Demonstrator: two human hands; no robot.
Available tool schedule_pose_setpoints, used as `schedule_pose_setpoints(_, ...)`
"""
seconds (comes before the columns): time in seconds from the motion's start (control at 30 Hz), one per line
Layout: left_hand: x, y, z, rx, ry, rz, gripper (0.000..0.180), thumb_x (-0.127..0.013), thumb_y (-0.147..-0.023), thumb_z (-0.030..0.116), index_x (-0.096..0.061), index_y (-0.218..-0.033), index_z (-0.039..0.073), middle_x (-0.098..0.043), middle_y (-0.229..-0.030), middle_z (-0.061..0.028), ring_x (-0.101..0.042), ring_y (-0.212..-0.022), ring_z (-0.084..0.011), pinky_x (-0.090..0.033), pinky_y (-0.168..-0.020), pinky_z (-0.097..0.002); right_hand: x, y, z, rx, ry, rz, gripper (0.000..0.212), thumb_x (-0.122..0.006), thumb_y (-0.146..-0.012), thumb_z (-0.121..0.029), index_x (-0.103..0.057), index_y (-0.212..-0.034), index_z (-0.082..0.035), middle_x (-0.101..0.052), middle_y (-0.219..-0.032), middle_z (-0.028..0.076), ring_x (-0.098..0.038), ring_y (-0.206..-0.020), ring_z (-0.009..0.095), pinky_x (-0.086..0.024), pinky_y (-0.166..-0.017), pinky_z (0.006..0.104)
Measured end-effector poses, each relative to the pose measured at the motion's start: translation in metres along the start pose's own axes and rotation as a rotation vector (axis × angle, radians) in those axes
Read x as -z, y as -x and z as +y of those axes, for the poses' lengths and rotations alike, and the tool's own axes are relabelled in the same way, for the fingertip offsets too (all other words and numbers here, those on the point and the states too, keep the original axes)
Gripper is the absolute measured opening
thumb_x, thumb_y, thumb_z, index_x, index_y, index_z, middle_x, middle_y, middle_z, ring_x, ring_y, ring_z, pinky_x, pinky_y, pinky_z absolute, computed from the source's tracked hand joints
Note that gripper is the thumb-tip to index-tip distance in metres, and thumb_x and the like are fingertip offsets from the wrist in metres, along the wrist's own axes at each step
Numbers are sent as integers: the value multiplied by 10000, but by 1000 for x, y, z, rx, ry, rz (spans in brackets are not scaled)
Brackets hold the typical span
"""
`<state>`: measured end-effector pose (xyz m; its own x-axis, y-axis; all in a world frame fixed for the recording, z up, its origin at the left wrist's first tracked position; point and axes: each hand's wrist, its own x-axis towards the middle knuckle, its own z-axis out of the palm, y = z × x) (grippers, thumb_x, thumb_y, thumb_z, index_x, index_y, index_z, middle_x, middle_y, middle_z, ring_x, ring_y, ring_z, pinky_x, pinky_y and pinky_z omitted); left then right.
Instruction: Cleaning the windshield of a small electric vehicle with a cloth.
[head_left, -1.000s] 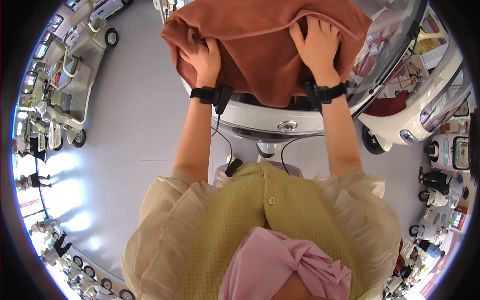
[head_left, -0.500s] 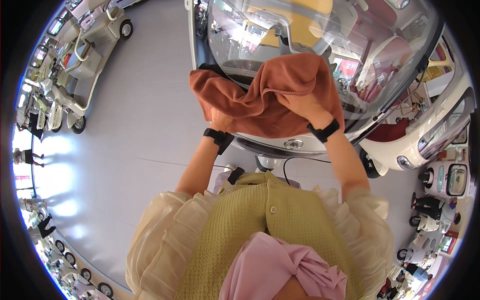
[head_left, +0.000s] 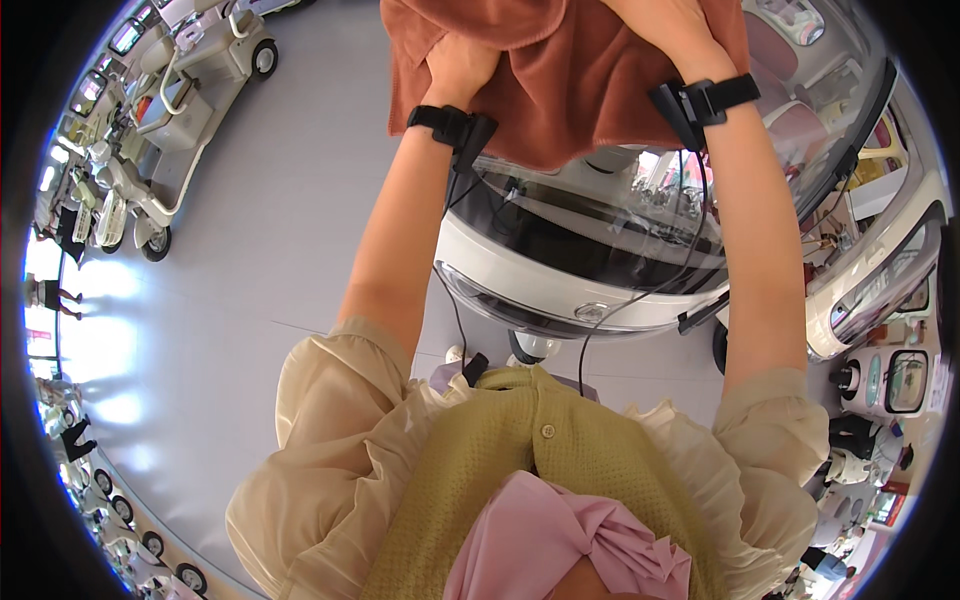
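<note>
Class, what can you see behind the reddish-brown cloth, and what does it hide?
Behind the reddish-brown cloth, the windshield of a white vehicle shows below and to the right. The glass directly behind is covered, as are the left hand's fingertips.

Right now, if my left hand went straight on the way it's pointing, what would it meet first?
Your left hand would first meet the reddish-brown cloth, whose folds it reaches into. The vehicle's windshield probably lies behind, though the cloth hides how close.
</note>
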<state>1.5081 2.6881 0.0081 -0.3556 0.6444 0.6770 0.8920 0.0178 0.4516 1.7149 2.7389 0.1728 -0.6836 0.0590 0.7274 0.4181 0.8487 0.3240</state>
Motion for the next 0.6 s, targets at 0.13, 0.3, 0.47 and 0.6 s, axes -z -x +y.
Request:
schedule_pose_setpoints(0.13, 12, 13, 2, 218, 102, -39, 575, -373, -968, 490, -673, -1132, 29, -662, -1104, -264, -610, -1033, -461, -467, -909, -512, -18, -10, -4, -27, 79, 132, 457, -618, -875, -236, -557, -1282, -36, -513, -1312, 202, -413, -1253, 435, -336, -1095, 485)
schedule_pose_setpoints(0.3, 10, 70, -9, 393, 236, 9, 571, -336, -1004, 447, -673, -1084, -8, -656, -1111, -268, -590, -1055, -464, -452, -933, -494, -35, 1, -26, -121, 49, 58, 394, -589, -895, -223, -580, -1247, -48, -536, -1264, 190, -442, -1216, 416, -363, -1068, 483)
schedule_pose_setpoints(0.47, -20, 155, -52, 442, 77, -75, 438, -390, -1020, 317, -670, -1055, -19, -682, -1019, -256, -623, -965, -446, -490, -859, -495, -74, 29, -77, -84, -156, 11, 264, -568, -921, -274, -616, -1134, -126, -651, -990, 135, -597, -933, 364, -499, -787, 460)
schedule_pose_setpoints(0.6, -69, 226, -92, 500, 115, -83, 416, -397, -1021, 324, -565, -1278, 45, -576, -1267, -224, -523, -1158, -428, -427, -981, -478, -111, 82, -132, -18, -225, -244, 295, -561, -925, -268, -594, -1203, -177, -672, -877, 152, -624, -757, 362, -517, -672, 464)
